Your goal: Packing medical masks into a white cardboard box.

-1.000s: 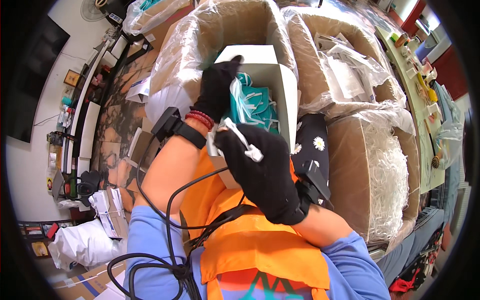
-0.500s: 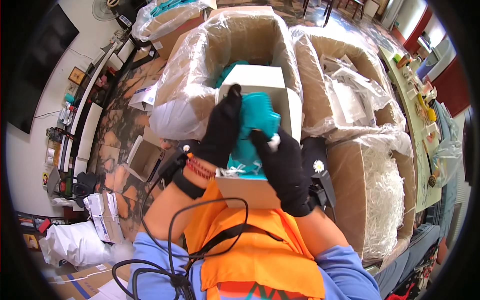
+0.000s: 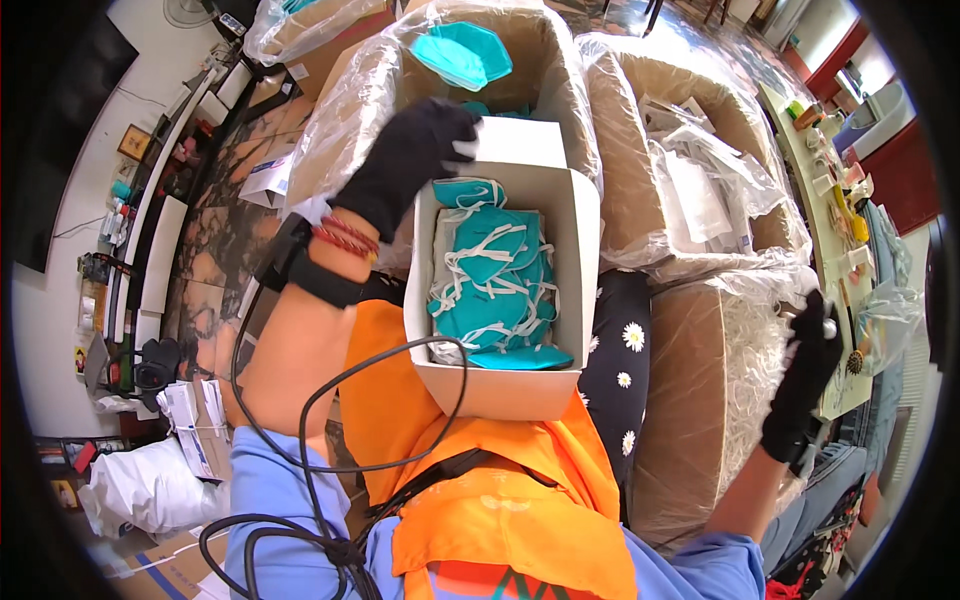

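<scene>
A small stack of teal respirator masks (image 3: pixel 462 55) is over the big lined carton ahead, apart from my hands. My left hand (image 3: pixel 415 155), in a black glove, is just below it beside the raised flap of a white box (image 3: pixel 500 393). Its fingers look loosely apart and empty, though slightly blurred. In this box, between my forearms, lie several teal masks with white straps (image 3: pixel 495 270). Far to the right, my gloved right hand (image 3: pixel 803 375) hovers by a carton of white shredded paper (image 3: pixel 745 400), fingers apart; I see no mask in it.
The large plastic-lined carton (image 3: pixel 350 140) has more teal masks deep inside. Right of it stands another lined carton (image 3: pixel 625 200) with clear and white packets. A cluttered green table (image 3: pixel 850 385) runs along the right. A black cable (image 3: pixel 350 425) loops across my left arm and the box's front.
My hands have parted from the masks between them. The left moved up and left, the right swung far right. The mask stack was let go over the large carton, uncovering the box's contents.
</scene>
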Motion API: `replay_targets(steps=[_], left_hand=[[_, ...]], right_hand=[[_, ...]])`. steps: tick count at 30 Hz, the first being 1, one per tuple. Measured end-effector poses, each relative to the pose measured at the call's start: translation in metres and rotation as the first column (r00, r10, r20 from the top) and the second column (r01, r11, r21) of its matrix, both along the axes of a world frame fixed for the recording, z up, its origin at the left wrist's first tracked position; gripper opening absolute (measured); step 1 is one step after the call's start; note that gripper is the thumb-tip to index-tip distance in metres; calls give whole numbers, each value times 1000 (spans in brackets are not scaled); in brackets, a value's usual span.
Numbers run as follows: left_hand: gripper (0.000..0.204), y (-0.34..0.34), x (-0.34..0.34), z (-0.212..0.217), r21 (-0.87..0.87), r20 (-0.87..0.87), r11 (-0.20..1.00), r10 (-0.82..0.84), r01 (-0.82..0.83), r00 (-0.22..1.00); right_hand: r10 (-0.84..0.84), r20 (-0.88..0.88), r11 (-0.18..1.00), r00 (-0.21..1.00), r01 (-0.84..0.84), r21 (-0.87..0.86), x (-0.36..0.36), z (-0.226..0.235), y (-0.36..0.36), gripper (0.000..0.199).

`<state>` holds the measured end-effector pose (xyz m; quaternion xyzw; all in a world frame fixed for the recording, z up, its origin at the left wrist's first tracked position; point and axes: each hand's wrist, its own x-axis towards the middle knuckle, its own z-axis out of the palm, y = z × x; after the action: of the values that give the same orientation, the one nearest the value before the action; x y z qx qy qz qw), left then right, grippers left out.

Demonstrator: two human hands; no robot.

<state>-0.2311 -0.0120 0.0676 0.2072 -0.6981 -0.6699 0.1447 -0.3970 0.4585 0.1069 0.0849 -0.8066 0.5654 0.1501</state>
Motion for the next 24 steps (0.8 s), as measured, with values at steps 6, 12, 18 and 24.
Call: replay_targets(steps=[6,12,18,24], left_hand=[[74,89,20,-36,-712,533,567,50,415,845],[86,100,2,-75,-639,623,661,145,393,769],[56,97,-13,-119,-827,495,420,234,372,836],[45,119,16,-67,-869,462,11,372,494,805]], right_hand=[[-2,-161,329,987,153,932,-70,-40,166,52],[-23,216,149,976,-211,966,-65,-47,216,55],[-19,-9,110,1000,11,994,-38,-16,181,48],[220,30,333,975,-104,937,-23,-17,103,25]])
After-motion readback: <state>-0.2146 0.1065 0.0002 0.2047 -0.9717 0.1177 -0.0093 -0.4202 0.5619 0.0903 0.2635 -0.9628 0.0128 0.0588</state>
